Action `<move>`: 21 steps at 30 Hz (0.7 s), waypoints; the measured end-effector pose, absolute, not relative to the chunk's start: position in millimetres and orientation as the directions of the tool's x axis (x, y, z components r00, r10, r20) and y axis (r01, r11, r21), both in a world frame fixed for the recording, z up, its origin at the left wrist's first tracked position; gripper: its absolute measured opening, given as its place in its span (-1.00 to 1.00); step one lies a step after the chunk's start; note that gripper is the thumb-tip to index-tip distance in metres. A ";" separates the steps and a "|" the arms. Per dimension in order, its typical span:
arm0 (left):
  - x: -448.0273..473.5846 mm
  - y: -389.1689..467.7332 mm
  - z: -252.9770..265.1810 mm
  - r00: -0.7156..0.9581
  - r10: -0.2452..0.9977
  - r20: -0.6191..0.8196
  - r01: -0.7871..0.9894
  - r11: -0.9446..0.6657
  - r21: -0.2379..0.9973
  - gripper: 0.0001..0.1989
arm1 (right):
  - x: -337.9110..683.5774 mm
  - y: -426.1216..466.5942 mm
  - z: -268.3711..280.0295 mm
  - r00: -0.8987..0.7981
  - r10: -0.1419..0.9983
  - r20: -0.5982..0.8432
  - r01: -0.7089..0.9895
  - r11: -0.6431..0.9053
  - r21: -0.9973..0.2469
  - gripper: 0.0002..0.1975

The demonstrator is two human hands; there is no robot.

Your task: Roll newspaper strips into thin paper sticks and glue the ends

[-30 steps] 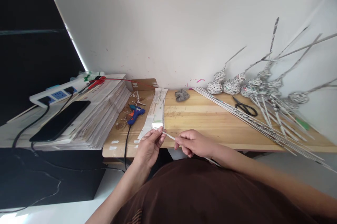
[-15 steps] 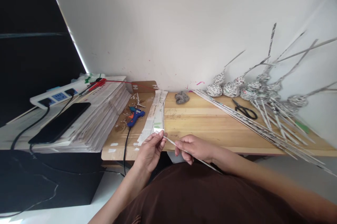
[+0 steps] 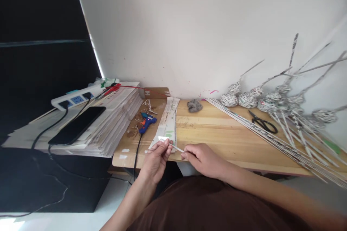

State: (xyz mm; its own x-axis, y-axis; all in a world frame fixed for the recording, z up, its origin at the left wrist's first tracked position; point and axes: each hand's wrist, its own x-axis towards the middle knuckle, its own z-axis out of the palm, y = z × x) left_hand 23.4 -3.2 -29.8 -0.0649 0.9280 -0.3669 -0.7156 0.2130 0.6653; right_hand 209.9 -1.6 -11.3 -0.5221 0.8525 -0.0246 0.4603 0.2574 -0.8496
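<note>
Pinching a thin paper stick [image 3: 176,148] between them, left hand [image 3: 157,158] and right hand [image 3: 204,158] both grip tight over the table [image 3: 225,137] edge.

White wall [image 3: 189,25] behind wooden table [image 3: 222,133]

No text, label, brand or number is showing clearly enough to read. The paper strips [image 3: 168,124] lying just right of the blue glue gun [image 3: 146,123] are carrying small green marks and faint print, all too small to make out. The stack of newspapers [image 3: 114,119] left of the glue gun is showing only blurred grey print. The power strip [image 3: 78,97] is showing no legible marking.
</note>
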 end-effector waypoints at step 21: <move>-61.4 -9.6 -28.1 -0.315 0.887 -0.337 -0.721 0.008 0.693 -0.87 | 27.2 141.7 -20.9 -0.431 0.901 -0.047 0.492 0.191 -0.849 -0.66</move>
State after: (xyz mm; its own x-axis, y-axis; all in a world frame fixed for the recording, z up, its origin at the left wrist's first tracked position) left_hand -61.4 -9.6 -28.1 -0.3151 0.8871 -0.3374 -0.7206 0.0077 0.6933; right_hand 27.2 141.7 -20.9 -0.4311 0.9011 -0.0474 0.4922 0.1909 -0.8493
